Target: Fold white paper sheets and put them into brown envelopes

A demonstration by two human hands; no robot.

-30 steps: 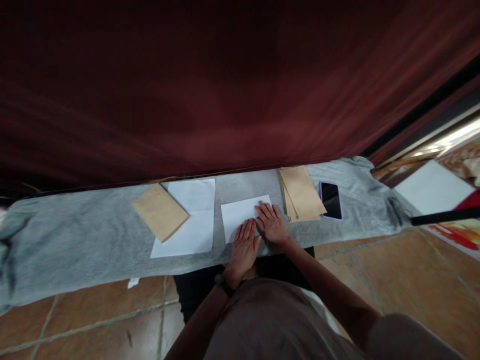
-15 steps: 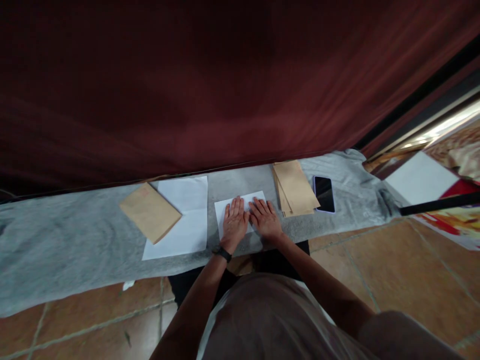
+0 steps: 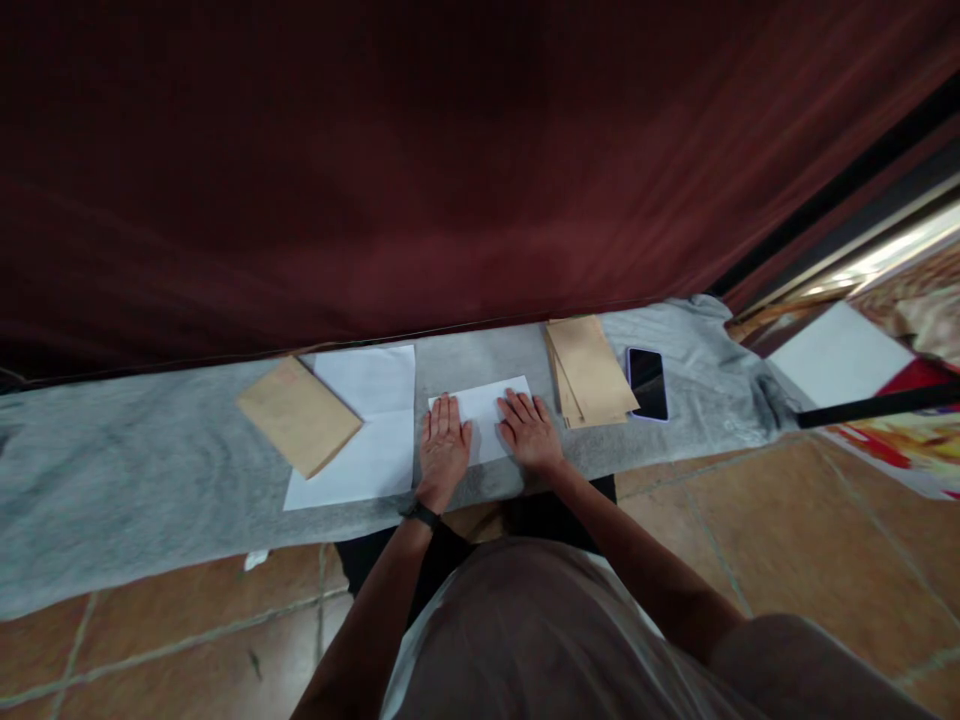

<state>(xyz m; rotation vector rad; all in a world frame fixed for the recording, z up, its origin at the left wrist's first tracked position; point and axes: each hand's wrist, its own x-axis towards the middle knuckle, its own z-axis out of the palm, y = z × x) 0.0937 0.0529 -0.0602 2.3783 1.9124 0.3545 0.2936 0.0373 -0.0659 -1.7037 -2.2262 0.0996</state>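
One small white paper (image 3: 484,408) lies flat near the middle of the grey cloth-covered surface (image 3: 150,430), between the person's two hands. The left hand (image 3: 445,445) rests palm down over its left end, fingers straight and close together; the right hand (image 3: 531,437) rests on its right end, fingers a little spread. Neither grip is closed around anything: both are flattened out. Just left of the paper is a larger white sheet (image 3: 386,450) with a crease across it, a brown envelope (image 3: 298,415) lying aslant over its left part. To the right is a stack of brown envelopes (image 3: 594,370), its near right corner meeting a dark-screened phone (image 3: 648,385). Beyond the surface's far edge hangs dark red cloth (image 3: 480,200)
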